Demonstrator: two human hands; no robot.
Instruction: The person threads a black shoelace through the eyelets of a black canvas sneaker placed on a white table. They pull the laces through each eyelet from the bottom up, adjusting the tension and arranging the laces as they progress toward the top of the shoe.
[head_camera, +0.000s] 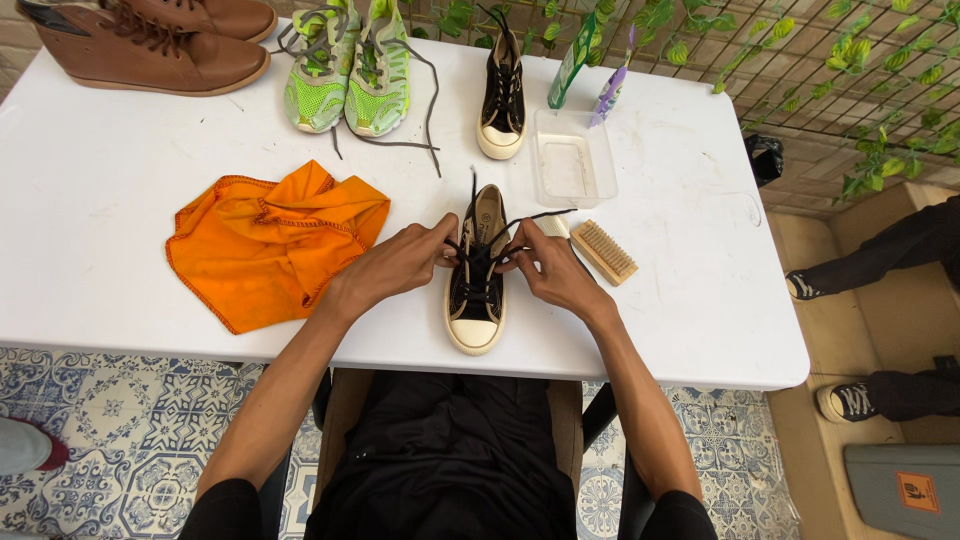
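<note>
A small black canvas sneaker (476, 290) with a cream toe cap stands on the white table (100, 200), toe toward me. My left hand (405, 260) pinches its black lace (485, 255) at the shoe's left side. My right hand (548, 265) grips the lace at the right side. Loose lace ends run up past the shoe's opening. The matching black sneaker (502, 95) stands farther back.
An orange cloth (265, 240) lies left of the shoe. A wooden brush (603, 251) and a clear plastic tub (572, 158) sit to the right. Green sneakers (350, 70) and brown boots (160, 40) line the far edge. Another person's legs (880, 270) are at the right.
</note>
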